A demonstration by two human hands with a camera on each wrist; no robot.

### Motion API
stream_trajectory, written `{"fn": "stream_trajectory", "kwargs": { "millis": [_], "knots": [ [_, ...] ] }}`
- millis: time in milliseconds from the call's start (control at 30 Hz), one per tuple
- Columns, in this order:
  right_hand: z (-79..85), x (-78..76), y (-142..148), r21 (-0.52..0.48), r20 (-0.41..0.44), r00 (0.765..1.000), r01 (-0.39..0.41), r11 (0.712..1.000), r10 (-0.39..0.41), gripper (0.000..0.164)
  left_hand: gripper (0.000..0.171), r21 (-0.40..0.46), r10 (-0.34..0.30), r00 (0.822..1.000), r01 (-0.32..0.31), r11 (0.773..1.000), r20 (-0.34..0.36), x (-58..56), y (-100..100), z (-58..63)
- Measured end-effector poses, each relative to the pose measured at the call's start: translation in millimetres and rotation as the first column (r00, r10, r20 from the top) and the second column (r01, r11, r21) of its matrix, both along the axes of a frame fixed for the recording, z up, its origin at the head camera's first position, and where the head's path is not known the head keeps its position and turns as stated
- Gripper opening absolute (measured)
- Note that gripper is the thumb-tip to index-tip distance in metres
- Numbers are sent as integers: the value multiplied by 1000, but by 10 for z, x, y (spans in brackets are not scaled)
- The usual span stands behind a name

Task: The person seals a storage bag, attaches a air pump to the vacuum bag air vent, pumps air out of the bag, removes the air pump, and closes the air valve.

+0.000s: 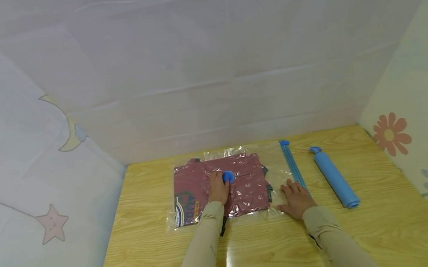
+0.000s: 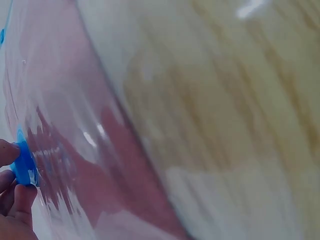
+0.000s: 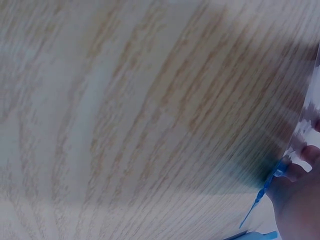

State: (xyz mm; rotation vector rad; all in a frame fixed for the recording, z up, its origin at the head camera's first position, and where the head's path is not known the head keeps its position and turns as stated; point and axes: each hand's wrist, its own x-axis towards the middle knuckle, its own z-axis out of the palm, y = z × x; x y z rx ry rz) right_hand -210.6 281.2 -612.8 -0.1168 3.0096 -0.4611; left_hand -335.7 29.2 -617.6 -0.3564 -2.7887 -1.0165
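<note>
A clear plastic vacuum bag (image 1: pixel 274 154) lies flat on the table with a folded dark red garment (image 1: pixel 247 195) inside. My left hand (image 1: pixel 218 190) is over the bag's middle, its fingers and thumb pinching the round blue valve cap (image 1: pixel 228 176). The left wrist view shows this blue cap (image 2: pixel 23 162) between thumb and fingers, above wrinkled clear film. Near the bag's right end, my right hand (image 1: pixel 297 199) rests with fingers spread, beside the blue zip strip (image 1: pixel 292 163). In the right wrist view, part of the right hand (image 3: pixel 298 200) touches the bag's edge by the strip.
A blue hand pump (image 1: pixel 335 180) lies on the table, right of the bag. The wooden table (image 1: pixel 140 249) meets a pale cloth wall (image 1: pixel 234 103) at the back. Side walls with printed pictures stand at left and right.
</note>
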Motion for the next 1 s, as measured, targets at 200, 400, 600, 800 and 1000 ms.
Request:
{"fn": "stream_trajectory", "kwargs": {
  "millis": [200, 400, 600, 800, 1000],
  "knots": [
    [12, 19, 2, 8, 7, 1000, 8, 1000, -9, 72, 28, -42, -31, 999, 32, 999, 6, -7, 24, -3],
    [36, 40, 21, -6, 8, 1000, 17, 1000, -17, 71, 26, -66, -60, 997, 57, 996, -44, 8, 45, -5],
    [-3, 34, 64, 9, -3, 1000, 8, 1000, -8, 71, 24, -99, -74, 995, 67, 993, -72, -20, 51, -13],
    [-19, 12, 71, 10, -24, 1000, 20, 1000, -19, 73, 24, -76, -83, 993, 77, 994, -79, -53, 46, -19],
    [-40, 26, 71, 3, 7, 1000, 20, 1000, -20, 75, 47, 17, 17, 998, -18, 1000, 55, -8, 34, -53]
  ]
}}
